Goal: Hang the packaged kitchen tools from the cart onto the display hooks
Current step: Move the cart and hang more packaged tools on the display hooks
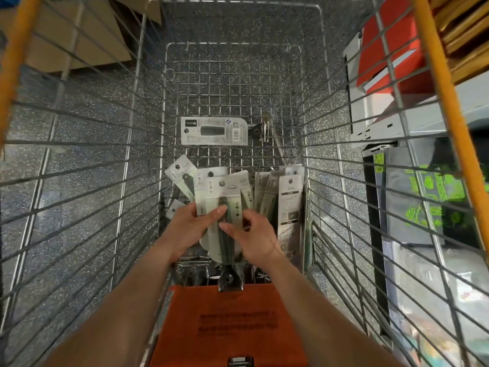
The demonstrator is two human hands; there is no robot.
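I look down into a wire shopping cart (pixel 148 107). Several packaged kitchen tools on pale cards (pixel 267 192) lie piled at its near end. My left hand (pixel 190 223) grips a small stack of these packs (pixel 225 192) from the left, thumb across the front card. My right hand (pixel 251 234) touches the same stack from the right, fingers curled against the dark-handled tool on the top card. One more pack (pixel 214 130) lies flat and alone further up the cart floor. No display hooks are in view.
An orange child-seat flap (pixel 230 327) lies at the cart's near end. Orange rails (pixel 444 83) run along both top edges. Cardboard (pixel 66 35) lies on the speckled floor at the left. Shelving with red boxes (pixel 389 46) and bagged goods (pixel 428 197) stands to the right.
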